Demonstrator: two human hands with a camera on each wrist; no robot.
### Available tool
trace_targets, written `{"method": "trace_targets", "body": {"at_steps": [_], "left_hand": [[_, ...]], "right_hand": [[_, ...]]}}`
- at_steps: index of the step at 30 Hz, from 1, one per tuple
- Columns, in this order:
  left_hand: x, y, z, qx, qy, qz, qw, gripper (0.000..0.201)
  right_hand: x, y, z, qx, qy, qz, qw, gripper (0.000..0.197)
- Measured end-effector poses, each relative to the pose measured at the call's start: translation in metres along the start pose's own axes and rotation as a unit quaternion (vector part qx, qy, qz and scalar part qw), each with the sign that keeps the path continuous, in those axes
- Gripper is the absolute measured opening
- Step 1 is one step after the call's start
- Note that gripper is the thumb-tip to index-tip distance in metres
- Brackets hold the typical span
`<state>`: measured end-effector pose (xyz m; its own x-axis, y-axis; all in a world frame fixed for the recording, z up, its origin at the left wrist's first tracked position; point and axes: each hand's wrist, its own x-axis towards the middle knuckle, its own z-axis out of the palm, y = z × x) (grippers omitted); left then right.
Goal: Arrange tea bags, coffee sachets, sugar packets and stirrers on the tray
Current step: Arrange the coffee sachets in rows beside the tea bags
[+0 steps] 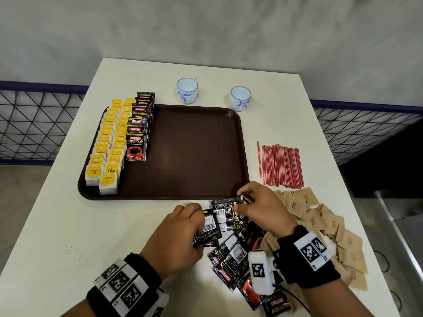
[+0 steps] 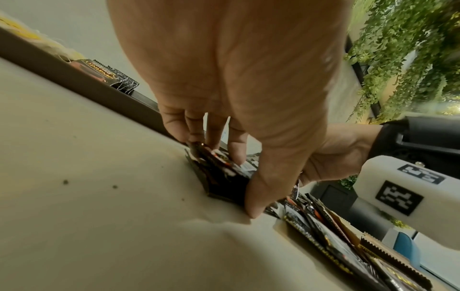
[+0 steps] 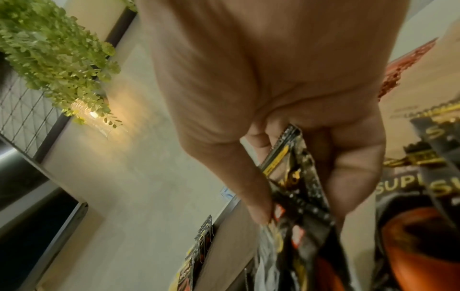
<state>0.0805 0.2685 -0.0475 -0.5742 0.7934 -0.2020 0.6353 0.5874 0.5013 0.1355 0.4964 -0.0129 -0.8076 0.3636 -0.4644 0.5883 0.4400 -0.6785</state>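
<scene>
A brown tray (image 1: 196, 152) holds two columns of yellow tea bags (image 1: 107, 147) and a row of black coffee sachets (image 1: 138, 131) along its left side. In front of the tray lies a loose heap of black coffee sachets (image 1: 238, 255). My left hand (image 1: 180, 234) grips a small stack of sachets (image 2: 219, 177) at the heap's left edge, thumb down on the table. My right hand (image 1: 258, 207) pinches a few sachets (image 3: 291, 177) by the tray's near right corner. Red stirrers (image 1: 280, 165) and brown sugar packets (image 1: 329, 227) lie right of the tray.
Two white cups with blue patterns (image 1: 187, 90) (image 1: 239, 98) stand behind the tray. The white table (image 1: 68, 225) ends at the left and right, with black mesh railing (image 1: 34, 126) beyond. Most of the tray's floor is bare.
</scene>
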Motion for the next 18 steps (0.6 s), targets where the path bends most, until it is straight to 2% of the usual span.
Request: {"method": "trace_targets", "body": {"at_steps": [3, 6, 13, 18], "left_hand": [[0.004, 0.0, 0.001, 0.007, 0.002, 0.0, 1.0, 0.032], [0.004, 0.003, -0.001, -0.009, -0.004, -0.002, 1.0, 0.033], [-0.001, -0.006, -0.012, -0.108, 0.021, -0.036, 0.993, 0.041], [-0.002, -0.015, -0.014, -0.147, 0.031, -0.032, 0.988, 0.044]], "right_hand": [[-0.001, -0.002, 0.003, 0.059, -0.031, 0.015, 0.998, 0.027], [0.0, -0.001, 0.007, 0.058, -0.044, -0.001, 0.997, 0.026], [0.005, 0.002, 0.007, 0.105, -0.04, 0.0, 0.994, 0.023], [0.009, 0.004, 0.007, 0.125, -0.016, 0.0, 0.992, 0.025]]}}
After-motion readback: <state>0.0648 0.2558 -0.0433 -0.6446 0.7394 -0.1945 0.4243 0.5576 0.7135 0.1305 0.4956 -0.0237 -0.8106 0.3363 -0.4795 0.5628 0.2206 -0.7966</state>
